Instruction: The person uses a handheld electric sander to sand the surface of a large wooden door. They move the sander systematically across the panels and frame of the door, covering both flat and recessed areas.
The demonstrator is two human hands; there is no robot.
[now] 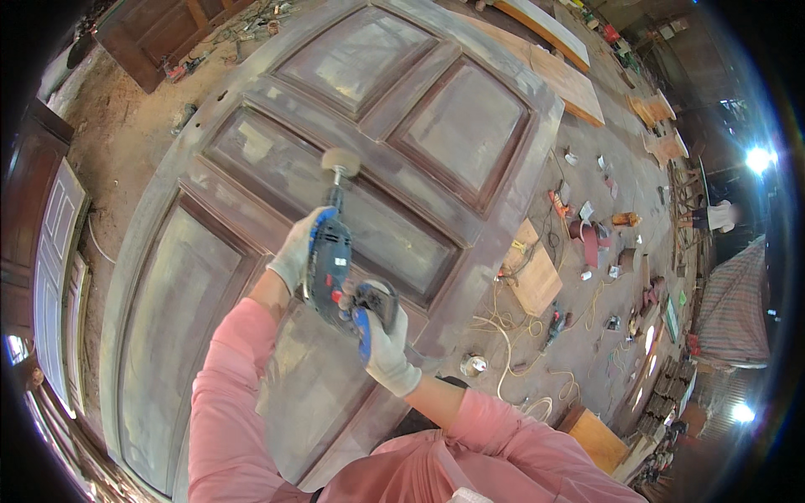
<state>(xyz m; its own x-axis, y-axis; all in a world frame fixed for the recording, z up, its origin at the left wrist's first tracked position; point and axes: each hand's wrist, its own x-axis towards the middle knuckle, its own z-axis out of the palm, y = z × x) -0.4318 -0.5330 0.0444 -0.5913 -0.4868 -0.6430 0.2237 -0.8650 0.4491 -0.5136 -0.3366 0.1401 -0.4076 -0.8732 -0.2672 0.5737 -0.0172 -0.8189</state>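
Observation:
A large panelled wooden door (371,134) lies before me, its surface patchy grey and brown. Both my hands wear white gloves with blue grip faces. Together they hold a dark electric drill (332,251) with a red switch. My left hand (295,249) wraps the front of the drill's body from the left. My right hand (387,352) grips the rear handle, and its fingers are partly hidden. A round tan sanding wheel (341,161) on a metal shaft sits in the drill's chuck, over the door's middle panel. Whether the wheel touches the wood I cannot tell.
Right of the door, a plywood piece (533,272), tangled cords (503,335), a white tin (474,365) and several tools litter the floor. Long boards (553,71) lie at the far right. White door panels (59,251) lean at left. Another person (719,217) stands far right.

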